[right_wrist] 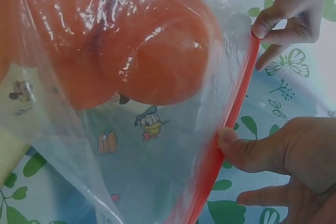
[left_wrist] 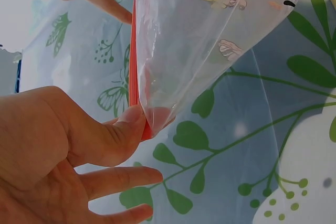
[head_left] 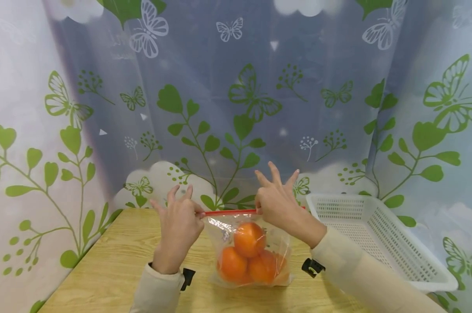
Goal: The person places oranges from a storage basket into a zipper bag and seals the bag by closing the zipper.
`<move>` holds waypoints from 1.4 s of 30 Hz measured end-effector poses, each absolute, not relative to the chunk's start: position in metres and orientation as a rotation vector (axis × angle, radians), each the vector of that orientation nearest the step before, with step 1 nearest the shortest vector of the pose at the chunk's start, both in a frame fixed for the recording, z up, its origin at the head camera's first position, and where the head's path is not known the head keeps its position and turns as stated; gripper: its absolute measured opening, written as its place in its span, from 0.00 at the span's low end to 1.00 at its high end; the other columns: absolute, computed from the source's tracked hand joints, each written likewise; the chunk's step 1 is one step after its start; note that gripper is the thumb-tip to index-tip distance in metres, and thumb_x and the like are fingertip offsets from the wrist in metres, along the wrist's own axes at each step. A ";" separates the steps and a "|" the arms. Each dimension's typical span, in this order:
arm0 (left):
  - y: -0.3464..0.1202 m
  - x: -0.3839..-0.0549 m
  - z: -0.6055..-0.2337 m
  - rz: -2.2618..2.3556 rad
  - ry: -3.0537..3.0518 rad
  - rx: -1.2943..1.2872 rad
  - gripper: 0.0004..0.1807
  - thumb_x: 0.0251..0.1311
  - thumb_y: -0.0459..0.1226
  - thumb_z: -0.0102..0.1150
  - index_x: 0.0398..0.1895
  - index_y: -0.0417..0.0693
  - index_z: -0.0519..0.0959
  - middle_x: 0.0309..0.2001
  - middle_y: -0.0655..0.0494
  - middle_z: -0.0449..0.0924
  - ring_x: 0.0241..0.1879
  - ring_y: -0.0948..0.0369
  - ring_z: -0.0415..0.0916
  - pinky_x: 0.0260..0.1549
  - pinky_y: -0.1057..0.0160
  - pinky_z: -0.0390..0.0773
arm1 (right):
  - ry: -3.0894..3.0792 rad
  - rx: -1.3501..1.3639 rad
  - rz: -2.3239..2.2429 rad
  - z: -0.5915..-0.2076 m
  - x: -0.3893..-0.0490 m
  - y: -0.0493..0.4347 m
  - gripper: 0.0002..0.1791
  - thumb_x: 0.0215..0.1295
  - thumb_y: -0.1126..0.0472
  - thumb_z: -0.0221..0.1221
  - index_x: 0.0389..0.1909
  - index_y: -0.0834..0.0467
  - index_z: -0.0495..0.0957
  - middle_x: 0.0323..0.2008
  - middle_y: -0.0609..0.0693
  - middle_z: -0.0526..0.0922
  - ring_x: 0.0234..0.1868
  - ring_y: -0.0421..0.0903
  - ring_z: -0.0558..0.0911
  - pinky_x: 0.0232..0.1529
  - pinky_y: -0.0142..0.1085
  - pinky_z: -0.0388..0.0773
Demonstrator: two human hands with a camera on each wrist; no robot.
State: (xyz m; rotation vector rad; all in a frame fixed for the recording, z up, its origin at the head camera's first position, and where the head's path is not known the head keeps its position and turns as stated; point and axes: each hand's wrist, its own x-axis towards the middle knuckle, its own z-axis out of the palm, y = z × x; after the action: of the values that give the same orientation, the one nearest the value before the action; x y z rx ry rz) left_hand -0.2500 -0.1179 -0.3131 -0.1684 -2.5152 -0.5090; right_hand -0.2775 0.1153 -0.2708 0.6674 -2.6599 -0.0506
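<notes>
A clear zip-lock bag [head_left: 220, 234] with a red zip strip [head_left: 230, 212] stands on the table, holding several oranges [head_left: 250, 240]. My left hand [head_left: 180, 232] pinches the strip's left end between thumb and forefinger, its other fingers spread. Further right along the same strip, my right hand [head_left: 279, 204] pinches it with thumb and forefinger, three fingers raised. In the left wrist view the bag's corner [left_wrist: 157, 114] sits under the left thumb. Cartoon prints [right_wrist: 151, 123] show on the plastic in the right wrist view, where the right thumb [right_wrist: 247, 150] presses the red strip.
A white perforated plastic basket [head_left: 377, 208] stands on the right, beside my right forearm. The wood-grain table [head_left: 114, 256] lies beneath the bag. A curtain [head_left: 228, 143] printed with leaves and butterflies hangs behind and along both sides.
</notes>
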 end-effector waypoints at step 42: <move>-0.125 -0.249 -0.315 -0.590 -2.511 -0.159 0.07 0.53 0.27 0.72 0.23 0.49 0.91 0.71 0.40 0.72 0.78 0.38 0.55 0.63 0.10 0.34 | -2.658 0.609 -0.023 -0.272 -0.276 0.154 0.09 0.53 0.62 0.77 0.20 0.46 0.88 0.76 0.63 0.66 0.81 0.73 0.47 0.57 0.92 0.38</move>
State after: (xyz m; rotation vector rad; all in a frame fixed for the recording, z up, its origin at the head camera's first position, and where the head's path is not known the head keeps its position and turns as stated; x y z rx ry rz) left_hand -0.2490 -0.1248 -0.3150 -0.1591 -2.5112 -0.5902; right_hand -0.2756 0.1543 -0.2722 0.6093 -2.6581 -0.0229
